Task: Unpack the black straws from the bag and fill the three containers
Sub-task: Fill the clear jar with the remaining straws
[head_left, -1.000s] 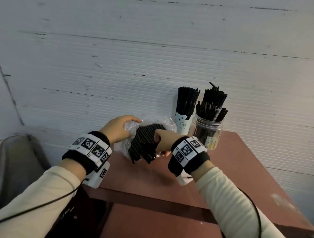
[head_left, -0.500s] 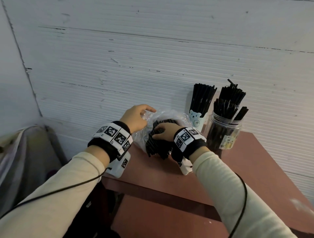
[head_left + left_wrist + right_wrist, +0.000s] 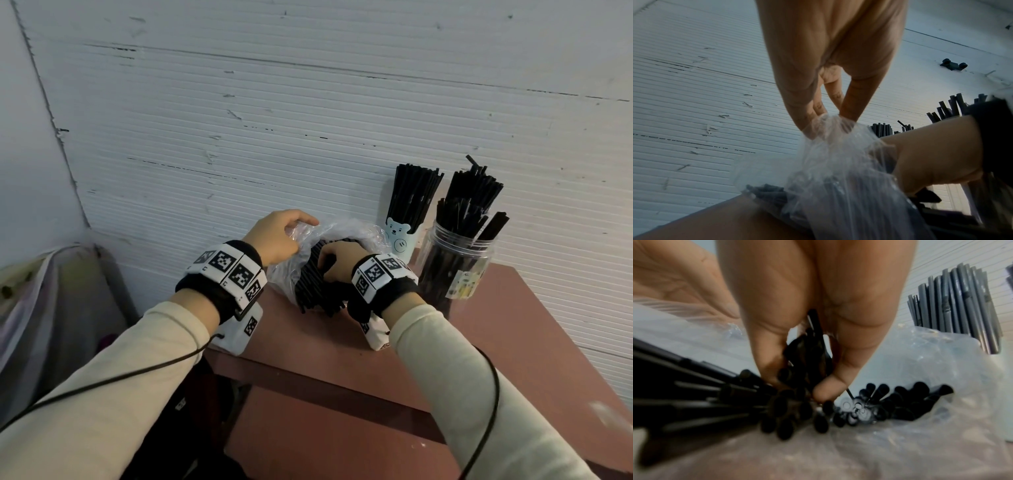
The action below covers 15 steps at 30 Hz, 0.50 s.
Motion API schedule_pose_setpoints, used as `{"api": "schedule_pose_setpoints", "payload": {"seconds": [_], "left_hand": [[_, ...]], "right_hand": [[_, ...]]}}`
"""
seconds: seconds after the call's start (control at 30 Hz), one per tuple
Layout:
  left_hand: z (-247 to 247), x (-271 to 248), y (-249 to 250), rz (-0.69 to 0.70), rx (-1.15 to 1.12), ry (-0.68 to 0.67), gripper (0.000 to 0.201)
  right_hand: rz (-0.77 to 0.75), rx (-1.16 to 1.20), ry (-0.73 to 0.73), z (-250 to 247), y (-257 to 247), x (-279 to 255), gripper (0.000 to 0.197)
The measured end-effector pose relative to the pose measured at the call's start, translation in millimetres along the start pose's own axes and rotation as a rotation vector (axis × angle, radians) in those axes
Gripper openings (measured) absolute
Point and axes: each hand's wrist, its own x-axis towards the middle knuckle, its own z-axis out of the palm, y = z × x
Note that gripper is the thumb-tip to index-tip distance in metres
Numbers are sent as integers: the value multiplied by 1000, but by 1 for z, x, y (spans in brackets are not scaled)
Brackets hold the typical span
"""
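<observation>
Black straws (image 3: 318, 281) lie bundled in the clear bag (image 3: 346, 229) on the surface (image 3: 513, 342). Left hand (image 3: 277, 236) pinches the bag's rim; right hand (image 3: 337, 262) has its grip closed round a clutch of straws. They look light, stiff and slippery, so best clasped mid-length.

wall (image 3: 308, 102): white, ribbed, scuffed, standing right behind table | table (image 3: 513, 342): reddish-brown, catching dim cool light | grey fabric-covered object (image 3: 51, 308): sitting left of table
</observation>
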Motion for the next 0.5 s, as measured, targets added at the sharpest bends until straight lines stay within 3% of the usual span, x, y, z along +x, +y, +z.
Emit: {"api": "schedule_pose_setpoints", "payload": {"seconds": [0.27,0.5], "left_hand": [[-3,-8,1,-15,-41,-28,56],[1,-9,-1,-24,19,-26,57]], "right_hand": [[27,47,135,-6,-2,-6,36],[-12,225,199,-10,15,-20,24]]}}
